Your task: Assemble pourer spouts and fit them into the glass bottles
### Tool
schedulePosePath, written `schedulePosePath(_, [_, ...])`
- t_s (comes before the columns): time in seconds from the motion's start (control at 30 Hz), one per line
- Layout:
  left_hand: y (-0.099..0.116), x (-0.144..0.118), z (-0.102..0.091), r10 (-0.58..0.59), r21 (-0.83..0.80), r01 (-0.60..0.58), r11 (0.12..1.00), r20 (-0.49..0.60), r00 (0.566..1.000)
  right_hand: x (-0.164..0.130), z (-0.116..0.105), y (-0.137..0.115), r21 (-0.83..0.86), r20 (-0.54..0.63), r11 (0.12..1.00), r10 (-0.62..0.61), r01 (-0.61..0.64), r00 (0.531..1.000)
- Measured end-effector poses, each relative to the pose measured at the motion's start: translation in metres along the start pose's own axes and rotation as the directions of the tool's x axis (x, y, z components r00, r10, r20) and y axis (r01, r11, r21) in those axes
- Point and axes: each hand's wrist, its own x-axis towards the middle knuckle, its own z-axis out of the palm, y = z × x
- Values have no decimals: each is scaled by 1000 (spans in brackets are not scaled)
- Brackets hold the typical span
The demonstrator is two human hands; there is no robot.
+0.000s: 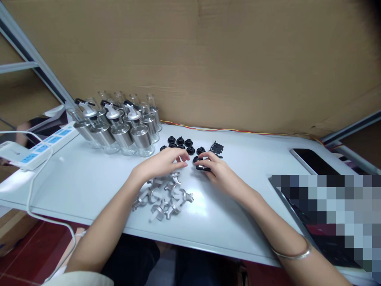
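Note:
My right hand [218, 169] is closed around a pourer spout, of which a black lever [203, 168] and a bit of silver show beneath the fingers; the rest is hidden. To its left, my left hand [174, 159] hovers over the table with fingers curved and apart, holding nothing visible. Several black ribbed stoppers [180, 140] lie just behind the hands. A small pile of black levers [217, 147] rests beyond my right hand. In front of my left hand, several loose silver spout pieces [172, 198] are heaped.
Glass bottles with steel sleeves [141, 137] stand at the back left, three in front fitted with spouts. A power strip [44, 149] with a white cable lies at the left edge. A phone [312, 161] lies at the right, near a blurred-out screen [321, 218]. Cardboard [208, 71] walls the back.

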Motion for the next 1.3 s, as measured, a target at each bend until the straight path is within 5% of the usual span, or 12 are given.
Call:
schedulePosePath(0.4, [2,0,6,-22,-96,14,995,-83,996,6,-16,-28,383,-121,923,84,-31,989])
schedulePosePath(0.73, [7,2,5,42,-54,-52,997,-170,985,7,-17,-37,756,-160,650,295,-76,942])
schedulePosePath(0.9, [11,1,5,1,-122,-26,992,-208,978,9,-20,-33,600,-408,798,366,-57,837])
schedulePosePath(1.0, [13,0,3,-9,-184,-32,982,-215,977,9,-23,-29,612,-416,784,435,-107,799])
schedulePosePath(1.3, [16,3,-3,27,-199,-87,976,-286,958,10,-23,-33,738,-266,669,410,-90,872])
